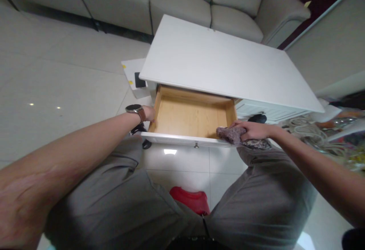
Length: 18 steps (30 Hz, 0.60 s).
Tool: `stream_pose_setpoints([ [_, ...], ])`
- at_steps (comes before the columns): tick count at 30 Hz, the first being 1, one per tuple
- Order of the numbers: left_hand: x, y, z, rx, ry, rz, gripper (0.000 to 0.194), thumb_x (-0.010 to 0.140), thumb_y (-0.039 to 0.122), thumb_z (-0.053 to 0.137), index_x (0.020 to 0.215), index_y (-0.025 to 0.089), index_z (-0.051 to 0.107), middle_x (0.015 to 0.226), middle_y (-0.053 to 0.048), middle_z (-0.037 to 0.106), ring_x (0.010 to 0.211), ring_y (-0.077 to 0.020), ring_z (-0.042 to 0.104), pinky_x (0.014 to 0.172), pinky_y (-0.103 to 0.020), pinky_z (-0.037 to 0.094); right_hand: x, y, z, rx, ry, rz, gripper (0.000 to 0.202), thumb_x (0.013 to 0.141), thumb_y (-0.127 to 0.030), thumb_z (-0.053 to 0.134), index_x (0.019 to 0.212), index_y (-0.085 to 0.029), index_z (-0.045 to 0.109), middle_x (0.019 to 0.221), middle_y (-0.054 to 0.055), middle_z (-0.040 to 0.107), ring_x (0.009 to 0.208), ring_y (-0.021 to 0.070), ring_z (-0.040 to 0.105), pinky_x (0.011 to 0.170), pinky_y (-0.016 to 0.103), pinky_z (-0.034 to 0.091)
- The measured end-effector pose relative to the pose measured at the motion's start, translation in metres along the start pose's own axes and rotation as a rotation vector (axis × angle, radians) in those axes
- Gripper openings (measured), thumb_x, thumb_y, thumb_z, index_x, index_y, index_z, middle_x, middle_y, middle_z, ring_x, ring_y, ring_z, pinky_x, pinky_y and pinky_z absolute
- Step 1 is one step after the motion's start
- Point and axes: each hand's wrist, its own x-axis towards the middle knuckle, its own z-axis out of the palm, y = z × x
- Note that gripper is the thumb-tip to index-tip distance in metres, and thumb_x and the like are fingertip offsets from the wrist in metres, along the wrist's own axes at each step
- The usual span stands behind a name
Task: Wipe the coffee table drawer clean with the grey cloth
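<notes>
A wooden drawer [185,117] with a white front and a small round knob [196,145] is pulled out of a white table [222,60]. Nothing lies inside the drawer. My right hand [253,130] grips a fuzzy grey-brown cloth [232,134] over the drawer's front right corner, and part of the cloth hangs outside. At the drawer's left side is my left hand [149,113], a watch on its wrist. Its fingers are mostly hidden against the outer side wall, so their hold cannot be made out.
A grey sofa [182,8] stands behind the table. Left of the table is a white box [134,65] with a black item [140,79] on it. A red stool [191,200] shows between my legs. Coiled cables [306,128] and clutter lie at the right.
</notes>
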Motion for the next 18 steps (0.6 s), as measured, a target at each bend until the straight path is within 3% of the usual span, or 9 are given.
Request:
stream_pose_setpoints([
  [2, -0.003, 0.002, -0.002, -0.001, -0.014, -0.005, 0.033, 0.089, 0.034, 0.067, 0.100, 0.006, 0.080, 0.094, -0.021, 0.078, 0.087, -0.0298, 0.073, 0.081, -0.031, 0.055, -0.002, -0.010, 0.018, 0.059, -0.054, -0.214, 0.063, 0.068, -0.017, 0.066, 0.131, -0.018, 0.069, 0.132, 0.012, 0.059, 0.118, 0.0262, 0.059, 0.103, 0.037, 0.044],
  [6, -0.006, 0.004, -0.004, -0.029, -0.042, -0.029, 0.033, 0.090, 0.033, 0.066, 0.102, 0.005, 0.080, 0.089, -0.020, 0.078, 0.079, -0.0277, 0.073, 0.078, -0.031, 0.056, 0.011, -0.049, 0.055, -0.039, 0.166, -0.349, 0.079, 0.070, -0.025, 0.071, 0.147, -0.024, 0.055, 0.139, 0.013, 0.052, 0.123, 0.0306, 0.053, 0.105, 0.044, 0.043],
  [13, -0.008, 0.002, -0.004, -0.057, -0.101, -0.043, 0.035, 0.092, 0.034, 0.063, 0.098, 0.003, 0.079, 0.083, -0.019, 0.078, 0.072, -0.0236, 0.072, 0.072, -0.026, 0.055, 0.065, -0.184, 0.073, -0.209, 0.337, -0.378, 0.074, 0.082, -0.041, 0.068, 0.152, -0.030, 0.045, 0.138, 0.013, 0.053, 0.111, 0.0331, 0.053, 0.086, 0.046, 0.051],
  [18, -0.003, -0.003, -0.002, -0.007, -0.067, 0.029, 0.024, 0.081, 0.020, 0.068, 0.094, 0.005, 0.081, 0.090, -0.022, 0.078, 0.083, -0.0261, 0.074, 0.078, -0.027, 0.055, 0.107, -0.270, 0.084, -0.220, 0.397, -0.414, 0.070, 0.086, -0.037, 0.065, 0.151, -0.029, 0.039, 0.145, 0.014, 0.048, 0.112, 0.0338, 0.052, 0.080, 0.047, 0.053],
])
